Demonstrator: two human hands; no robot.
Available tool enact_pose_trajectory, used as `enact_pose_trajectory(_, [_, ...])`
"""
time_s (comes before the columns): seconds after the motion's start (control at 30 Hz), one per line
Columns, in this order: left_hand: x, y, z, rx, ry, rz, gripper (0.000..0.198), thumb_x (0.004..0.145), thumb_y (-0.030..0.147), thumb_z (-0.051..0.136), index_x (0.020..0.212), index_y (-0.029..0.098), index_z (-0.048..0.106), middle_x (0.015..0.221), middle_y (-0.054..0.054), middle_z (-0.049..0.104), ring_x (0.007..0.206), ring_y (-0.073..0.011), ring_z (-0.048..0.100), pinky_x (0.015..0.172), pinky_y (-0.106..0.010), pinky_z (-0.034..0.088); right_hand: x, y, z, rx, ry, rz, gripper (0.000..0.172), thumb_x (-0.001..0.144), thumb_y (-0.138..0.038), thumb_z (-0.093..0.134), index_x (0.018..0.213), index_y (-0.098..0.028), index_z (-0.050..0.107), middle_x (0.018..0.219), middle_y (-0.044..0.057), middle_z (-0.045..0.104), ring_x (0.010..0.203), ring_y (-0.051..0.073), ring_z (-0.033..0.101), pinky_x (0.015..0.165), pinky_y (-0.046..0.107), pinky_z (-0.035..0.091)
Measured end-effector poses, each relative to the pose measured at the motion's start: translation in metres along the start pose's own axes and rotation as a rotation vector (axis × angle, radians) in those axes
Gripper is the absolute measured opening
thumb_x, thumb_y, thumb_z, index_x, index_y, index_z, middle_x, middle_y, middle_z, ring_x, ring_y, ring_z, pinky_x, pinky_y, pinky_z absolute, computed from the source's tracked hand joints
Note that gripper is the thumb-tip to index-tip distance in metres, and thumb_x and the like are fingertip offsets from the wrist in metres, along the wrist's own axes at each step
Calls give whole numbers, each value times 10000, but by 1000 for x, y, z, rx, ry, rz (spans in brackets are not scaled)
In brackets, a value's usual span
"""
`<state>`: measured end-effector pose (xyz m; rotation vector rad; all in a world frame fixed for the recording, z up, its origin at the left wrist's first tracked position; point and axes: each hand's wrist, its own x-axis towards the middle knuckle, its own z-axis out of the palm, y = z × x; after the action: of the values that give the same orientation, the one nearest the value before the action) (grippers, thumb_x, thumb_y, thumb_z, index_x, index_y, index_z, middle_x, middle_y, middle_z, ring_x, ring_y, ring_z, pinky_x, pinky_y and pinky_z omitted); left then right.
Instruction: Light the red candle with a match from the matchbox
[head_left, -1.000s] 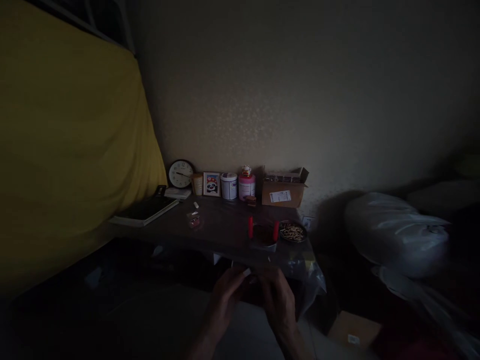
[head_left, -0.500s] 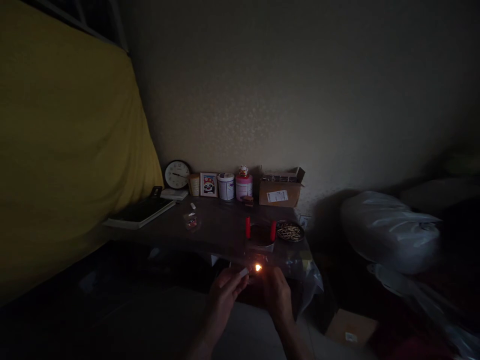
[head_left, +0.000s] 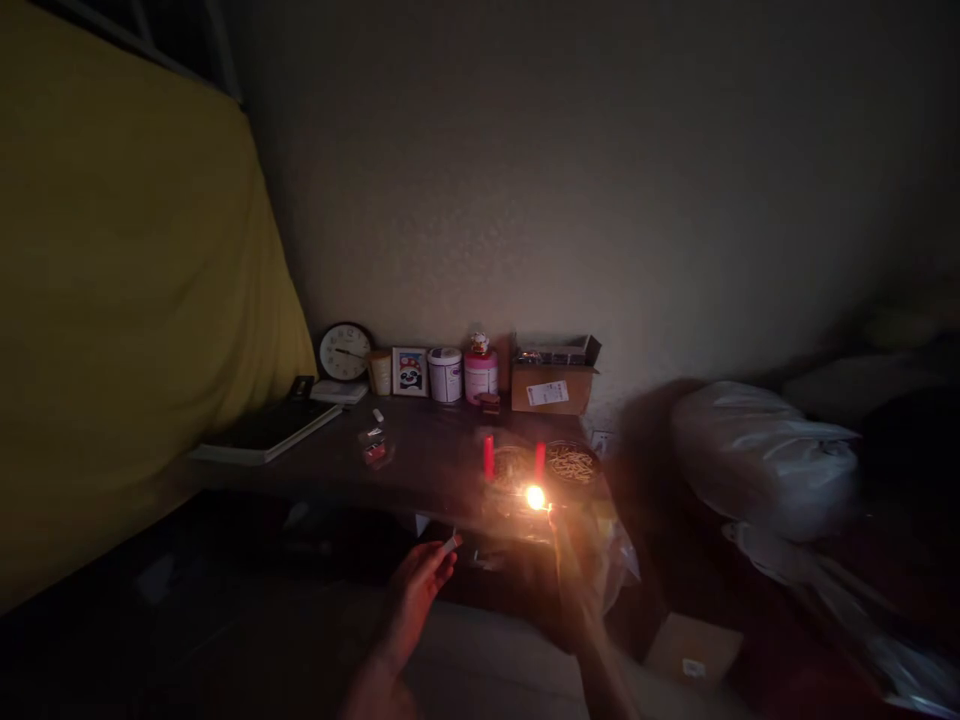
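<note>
My right hand (head_left: pixel 574 550), blurred by motion, holds a burning match (head_left: pixel 550 508) at the table's front edge. Its bright flame (head_left: pixel 535 497) glows just below the right red candle (head_left: pixel 540 460). A second red candle (head_left: pixel 489 457) stands to the left, both upright at a round container (head_left: pixel 511 490) whose contents are hard to make out. Lower and to the left, my left hand (head_left: pixel 424 580) is closed on a small whitish matchbox (head_left: pixel 451 543). Beside the candles lies a round dish of matchsticks (head_left: pixel 572 464).
Along the wall stand a clock (head_left: pixel 346 351), a framed panda picture (head_left: pixel 410 372), two tins (head_left: pixel 445 376) and a cardboard box (head_left: pixel 552 385). A small clear packet (head_left: pixel 375 450) lies left on the dark table (head_left: pixel 420 450). White plastic bags (head_left: pixel 757 460) sit at right.
The match flame has grown brighter and moved up and right towards the candles with my right hand. My left hand has drawn away to the left with the matchbox.
</note>
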<state>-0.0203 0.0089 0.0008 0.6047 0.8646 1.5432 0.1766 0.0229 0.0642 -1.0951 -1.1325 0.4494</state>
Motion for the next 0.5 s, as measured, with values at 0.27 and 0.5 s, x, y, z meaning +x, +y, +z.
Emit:
enact_pose_trajectory(0.27, [-5,-3,-8,10,22,-32,277,578,311,771,783,144,689,886,-81,720,812,-181,636,741,-281,469,5,-3,4,-31,-48,-5,222,803,-396,533,787,-195,625,812,39,608,783,212,560,700,328,440])
enact_pose_trajectory(0.5, [-14,0,-4,10,26,-33,250,593,299,769,787,157,700,858,-57,708,846,-187,632,774,-285,468,6,-1,7,-60,-87,-75,224,829,-384,519,806,-184,617,811,47,621,774,210,575,678,326,452])
